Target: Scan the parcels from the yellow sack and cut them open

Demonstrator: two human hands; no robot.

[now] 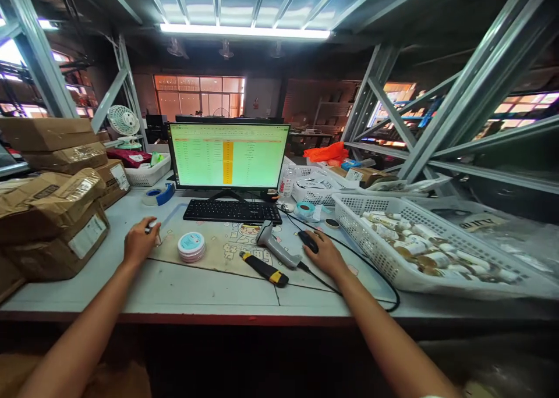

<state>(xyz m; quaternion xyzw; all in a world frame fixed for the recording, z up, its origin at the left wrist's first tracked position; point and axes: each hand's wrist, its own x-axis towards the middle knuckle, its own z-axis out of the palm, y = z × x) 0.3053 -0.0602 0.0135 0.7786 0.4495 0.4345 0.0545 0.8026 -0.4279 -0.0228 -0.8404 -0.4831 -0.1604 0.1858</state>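
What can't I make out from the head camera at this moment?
All in the head view:
Monitor: text too small and blurred.
Mouse: partly covered by the right hand.
Left hand: its pose hides whether it holds anything.
Cardboard boxes: left ends cut off by the picture's edge.
Containers in the basket: print too small.

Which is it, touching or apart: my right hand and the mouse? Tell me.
Touching. The head view shows the right hand laid over the mouse, fingers and thumb against its sides.
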